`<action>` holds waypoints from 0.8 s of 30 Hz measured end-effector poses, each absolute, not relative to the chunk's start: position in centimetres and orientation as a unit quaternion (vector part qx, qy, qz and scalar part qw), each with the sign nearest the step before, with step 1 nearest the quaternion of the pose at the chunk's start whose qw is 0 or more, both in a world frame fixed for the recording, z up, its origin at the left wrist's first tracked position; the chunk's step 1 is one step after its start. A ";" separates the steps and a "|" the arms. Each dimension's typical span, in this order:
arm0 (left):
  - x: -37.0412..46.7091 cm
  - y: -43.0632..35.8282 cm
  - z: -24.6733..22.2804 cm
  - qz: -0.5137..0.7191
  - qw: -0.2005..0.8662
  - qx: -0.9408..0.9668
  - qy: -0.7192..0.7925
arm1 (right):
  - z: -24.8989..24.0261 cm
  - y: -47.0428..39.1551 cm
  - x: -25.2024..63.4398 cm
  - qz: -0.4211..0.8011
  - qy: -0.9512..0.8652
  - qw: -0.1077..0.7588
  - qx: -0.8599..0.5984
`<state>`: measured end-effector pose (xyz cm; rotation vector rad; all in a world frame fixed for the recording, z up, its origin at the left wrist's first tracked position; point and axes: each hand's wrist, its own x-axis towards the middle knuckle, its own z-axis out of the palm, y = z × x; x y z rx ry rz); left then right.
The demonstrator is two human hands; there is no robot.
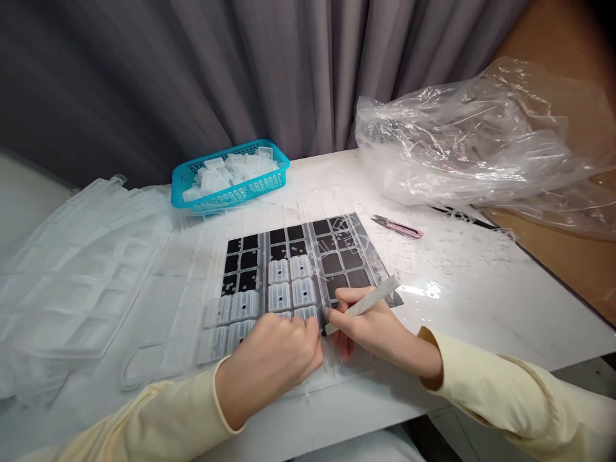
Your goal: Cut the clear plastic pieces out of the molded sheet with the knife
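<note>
Hands on the work, clock directions read about the black panel [249,259], twelve toward the curtain. The left hand [272,356], at six, is clenched with knuckles uppermost; whether its fingers pinch anything cannot be told. The right hand [370,327], between four and five, grasps a pale pen-like tool [375,295], slanted, its lower end at the clear moulded sheet [264,269] that overlies the panel. Frosted pieces [282,297], several with a black dot, occupy cells of this sheet from the centre toward six and seven; clear scraps [344,224] lie at one.

Beyond, on the glossy white surface [462,295]: overlapping clear sheets [72,269] at nine; a turquoise perforated basket [260,185], heaped with translucent pieces [219,173], at eleven; pink-handled snips [397,227], blades toward the panel, between one and two; a crumpled clear bag [462,147] farther out at two. Background: a pleated grey curtain [289,70] at twelve; a brown area [575,38] past the bag.
</note>
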<state>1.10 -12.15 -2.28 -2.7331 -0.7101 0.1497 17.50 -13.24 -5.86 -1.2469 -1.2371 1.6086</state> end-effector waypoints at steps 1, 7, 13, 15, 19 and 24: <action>1.3 -12.0 -2.3 0.058 0.156 -0.958 -0.231 | -5.9 -13.3 17.5 0.620 -0.495 0.373 -0.480; 1.8 -11.1 -1.7 0.098 0.076 -0.977 -0.175 | -5.4 -13.3 17.5 0.591 -0.530 0.372 -0.481; 1.7 -10.8 -1.6 0.124 0.076 -0.975 -0.168 | -5.5 -13.2 17.6 0.562 -0.567 0.366 -0.478; 1.8 -10.8 -1.6 0.140 0.078 -0.972 -0.172 | -5.8 -13.3 17.7 0.540 -0.595 0.370 -0.466; 2.0 -10.7 -1.7 0.159 0.071 -0.973 -0.150 | -6.1 -13.4 17.8 0.495 -0.641 0.372 -0.454; 1.8 -10.5 -2.1 0.152 0.073 -0.978 -0.123 | -5.5 -13.2 18.0 0.482 -0.668 0.352 -0.445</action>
